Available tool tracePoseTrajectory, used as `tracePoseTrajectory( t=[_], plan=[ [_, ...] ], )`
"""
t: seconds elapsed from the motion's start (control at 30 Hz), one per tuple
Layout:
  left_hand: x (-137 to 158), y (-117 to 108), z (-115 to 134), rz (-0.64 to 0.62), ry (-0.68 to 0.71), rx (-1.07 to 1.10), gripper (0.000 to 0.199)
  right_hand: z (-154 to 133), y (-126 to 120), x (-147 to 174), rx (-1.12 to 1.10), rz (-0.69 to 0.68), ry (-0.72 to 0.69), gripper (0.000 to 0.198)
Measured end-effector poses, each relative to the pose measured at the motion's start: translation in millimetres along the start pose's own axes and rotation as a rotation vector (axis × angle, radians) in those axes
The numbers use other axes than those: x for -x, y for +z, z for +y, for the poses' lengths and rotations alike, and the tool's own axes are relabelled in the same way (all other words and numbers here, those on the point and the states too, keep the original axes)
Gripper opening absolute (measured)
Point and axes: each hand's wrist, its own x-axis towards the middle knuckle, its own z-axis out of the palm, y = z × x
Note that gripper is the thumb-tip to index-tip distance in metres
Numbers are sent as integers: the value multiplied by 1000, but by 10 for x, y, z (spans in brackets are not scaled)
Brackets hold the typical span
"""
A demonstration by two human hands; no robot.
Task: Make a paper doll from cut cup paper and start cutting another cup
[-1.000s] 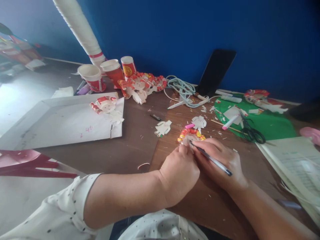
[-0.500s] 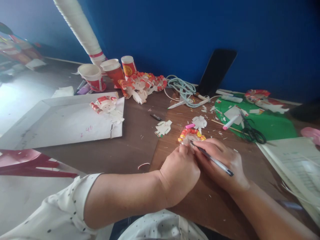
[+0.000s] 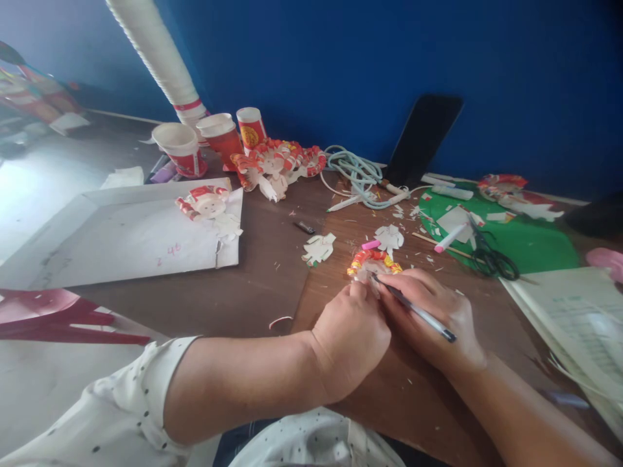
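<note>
My right hand (image 3: 428, 311) is closed round a pen (image 3: 421, 312), its tip down on a small paper doll head (image 3: 374, 266) with curled red and yellow paper hair. My left hand (image 3: 355, 331) pinches the near edge of the same paper doll, and the fingers hide part of it. Just beyond lie a pink marker cap (image 3: 370, 244) and a white paper doll-body cutout (image 3: 389, 239). Another body cutout (image 3: 318, 249) rests to the left, below a black pen cap (image 3: 304, 227).
On the left, a white board (image 3: 121, 240) carries a finished-looking paper doll (image 3: 209, 206). Paper cups (image 3: 180, 150) and more paper dolls (image 3: 277, 165) stand behind. A phone (image 3: 423, 139) leans on the blue wall near a coiled cable (image 3: 353, 170). Scissors (image 3: 491, 258) lie on a green sheet (image 3: 540, 243).
Almost nothing differs. Both hands stay at the paper doll with the pen tip on it; the whole view has shifted very slightly.
</note>
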Motion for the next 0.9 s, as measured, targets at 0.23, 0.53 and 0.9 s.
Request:
tracePoseTrajectory(
  t=[0.23,0.53,0.9],
  plan=[
    [2,-4,3,0,2,-10,37,9,5,10,-2,-2,6,21],
    [0,-5,3,7,-5,-13,37,5,10,2,20,4,-3,20],
    [-1,-30,0,-21,4,-40,39,12,18,-1,12,10,-3,21]
  ],
)
